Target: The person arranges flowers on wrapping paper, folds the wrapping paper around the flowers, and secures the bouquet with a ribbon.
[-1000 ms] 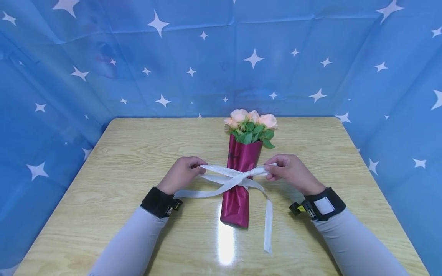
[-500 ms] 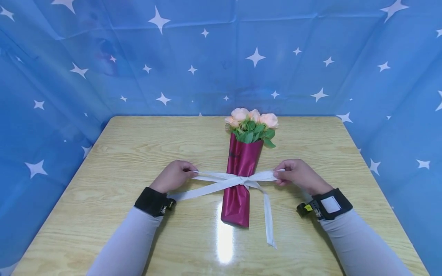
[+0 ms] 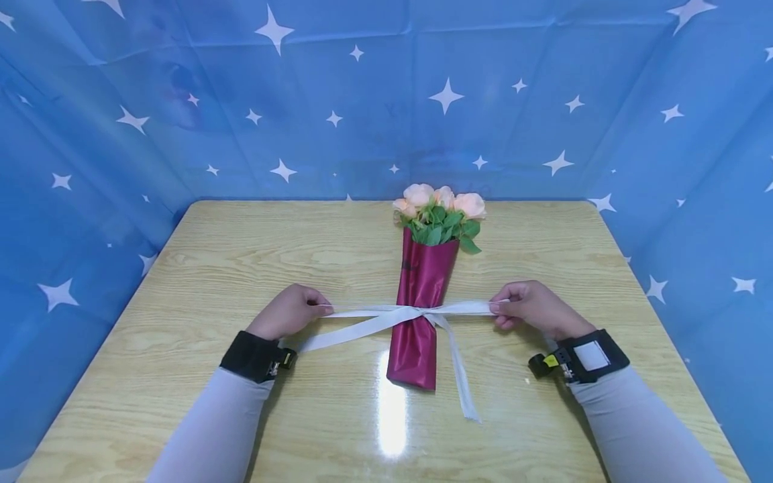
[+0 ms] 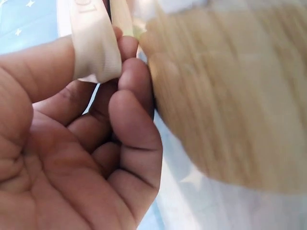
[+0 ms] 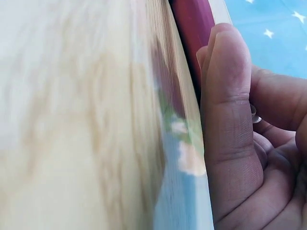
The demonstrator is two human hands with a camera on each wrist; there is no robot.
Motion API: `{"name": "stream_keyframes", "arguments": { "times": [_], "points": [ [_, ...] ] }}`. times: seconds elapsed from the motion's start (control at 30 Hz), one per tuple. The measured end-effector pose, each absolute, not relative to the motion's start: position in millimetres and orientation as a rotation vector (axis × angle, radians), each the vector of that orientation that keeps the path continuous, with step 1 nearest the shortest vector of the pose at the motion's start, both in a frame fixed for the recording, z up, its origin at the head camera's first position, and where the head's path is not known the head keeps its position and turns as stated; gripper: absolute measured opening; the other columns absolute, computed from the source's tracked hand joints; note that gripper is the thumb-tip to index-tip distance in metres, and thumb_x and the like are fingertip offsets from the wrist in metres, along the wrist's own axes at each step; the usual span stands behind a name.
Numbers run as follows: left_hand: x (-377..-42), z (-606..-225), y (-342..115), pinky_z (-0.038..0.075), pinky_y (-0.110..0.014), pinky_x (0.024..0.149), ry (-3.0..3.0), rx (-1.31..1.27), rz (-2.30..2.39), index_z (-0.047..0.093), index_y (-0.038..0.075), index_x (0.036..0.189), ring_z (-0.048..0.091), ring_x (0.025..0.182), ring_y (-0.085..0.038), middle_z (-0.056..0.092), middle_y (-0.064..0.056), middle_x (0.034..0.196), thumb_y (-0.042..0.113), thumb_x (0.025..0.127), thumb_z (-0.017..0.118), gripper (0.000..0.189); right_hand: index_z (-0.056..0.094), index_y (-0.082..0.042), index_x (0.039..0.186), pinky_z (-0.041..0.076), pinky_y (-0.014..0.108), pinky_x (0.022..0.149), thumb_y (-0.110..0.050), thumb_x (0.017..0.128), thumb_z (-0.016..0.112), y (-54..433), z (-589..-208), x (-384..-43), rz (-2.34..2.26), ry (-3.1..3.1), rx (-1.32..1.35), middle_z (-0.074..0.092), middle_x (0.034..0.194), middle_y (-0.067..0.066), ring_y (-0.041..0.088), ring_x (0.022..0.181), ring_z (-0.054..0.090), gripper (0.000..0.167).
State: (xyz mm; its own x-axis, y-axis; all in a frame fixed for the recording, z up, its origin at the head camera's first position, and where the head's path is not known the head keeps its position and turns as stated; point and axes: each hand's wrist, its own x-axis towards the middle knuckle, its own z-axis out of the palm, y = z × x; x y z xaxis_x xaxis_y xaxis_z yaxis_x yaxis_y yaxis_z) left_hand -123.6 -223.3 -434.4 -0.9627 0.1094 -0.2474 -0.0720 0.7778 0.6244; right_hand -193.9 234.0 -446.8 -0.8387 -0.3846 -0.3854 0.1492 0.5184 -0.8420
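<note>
A bouquet of pale pink roses (image 3: 439, 201) with green leaves lies on the table, wrapped in glossy dark red paper (image 3: 419, 288). White ribbon (image 3: 368, 327) crosses the wrap at its middle and gathers into a knot (image 3: 423, 312). On the left side, my left hand (image 3: 291, 310) pinches a ribbon loop, which in the left wrist view passes over the finger as a printed band (image 4: 98, 40). To the right, my right hand (image 3: 531, 308) pinches the other ribbon part between thumb and fingers. Both ribbon parts are stretched nearly straight. One loose tail (image 3: 461, 376) hangs down right of the wrap.
The wood-grain table (image 3: 199, 268) reaches back to a blue curtain (image 3: 338, 87) with white stars, which also runs along both sides. A bright light reflection (image 3: 392, 416) shows on the table below the wrap.
Both hands have moved outward, left and right, and the ribbon parts between them have drawn tight. The crossing has shrunk to a small knot over the wrap. The bouquet stays in place.
</note>
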Motion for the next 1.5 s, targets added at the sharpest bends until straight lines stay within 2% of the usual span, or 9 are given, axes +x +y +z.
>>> {"name": "stream_keyframes", "arguments": {
  "times": [0.27, 0.6, 0.87, 1.17, 1.37, 1.5],
  "points": [
    [-119.0, -428.7, -221.7, 0.043, -0.029, 0.075, 2.681, 0.020, 0.926, 0.080, 0.010, 0.097, 0.057, 0.080, -0.015, 0.076, -0.001, 0.094, 0.020, 0.100, 0.070, 0.015, 0.070, 0.007, 0.111, 0.063, 0.029, 0.073, -0.012, 0.101, 0.067, 246.0, -443.8, -195.0, -1.293, 2.208, -0.205, 0.078, 0.089, 0.009, 0.014, 0.076, 0.073, 0.021],
    [-116.8, -429.4, -218.8, 0.039, -0.029, 0.071, 2.638, 0.036, 0.909, 0.079, 0.012, 0.090, 0.051, 0.075, -0.015, 0.072, 0.001, 0.083, 0.022, 0.099, 0.071, 0.016, 0.069, 0.008, 0.113, 0.064, 0.031, 0.075, -0.011, 0.101, 0.067, 263.1, -442.2, -195.0, -1.271, 2.206, -0.223, 0.077, 0.093, 0.011, 0.015, 0.079, 0.075, 0.022],
    [-117.1, -428.5, -217.4, 0.038, -0.029, 0.068, 2.624, 0.068, 0.890, 0.080, 0.011, 0.091, 0.048, 0.071, -0.015, 0.069, 0.000, 0.079, 0.023, 0.099, 0.072, 0.016, 0.069, 0.008, 0.113, 0.064, 0.030, 0.073, -0.011, 0.102, 0.066, 272.8, -441.5, -195.2, -1.275, 2.198, -0.198, 0.078, 0.092, 0.010, 0.014, 0.077, 0.075, 0.022],
    [-119.8, -429.2, -221.8, 0.038, -0.029, 0.071, 2.613, 0.102, 0.854, 0.080, 0.012, 0.094, 0.050, 0.075, -0.015, 0.071, 0.002, 0.083, 0.025, 0.099, 0.070, 0.016, 0.069, 0.007, 0.114, 0.064, 0.030, 0.073, -0.013, 0.102, 0.067, 279.7, -442.7, -195.9, -1.263, 2.212, -0.167, 0.079, 0.094, 0.009, 0.013, 0.078, 0.074, 0.024],
    [-119.9, -431.2, -228.2, 0.037, -0.030, 0.069, 2.594, 0.103, 0.905, 0.080, 0.012, 0.092, 0.047, 0.071, -0.016, 0.066, 0.002, 0.077, 0.024, 0.098, 0.072, 0.016, 0.068, 0.010, 0.115, 0.063, 0.028, 0.073, -0.012, 0.102, 0.067, 275.3, -445.4, -195.6, -1.301, 2.154, -0.173, 0.078, 0.091, 0.008, 0.012, 0.077, 0.074, 0.026],
    [-120.8, -434.4, -231.4, 0.038, -0.031, 0.070, 2.556, 0.121, 0.979, 0.079, 0.014, 0.089, 0.048, 0.072, -0.016, 0.061, 0.004, 0.073, 0.029, 0.097, 0.073, 0.018, 0.065, 0.012, 0.121, 0.063, 0.028, 0.073, -0.011, 0.103, 0.065, 274.2, -446.7, -196.5, -1.292, 2.139, -0.155, 0.078, 0.093, 0.007, 0.012, 0.078, 0.074, 0.029]
  ]
}}
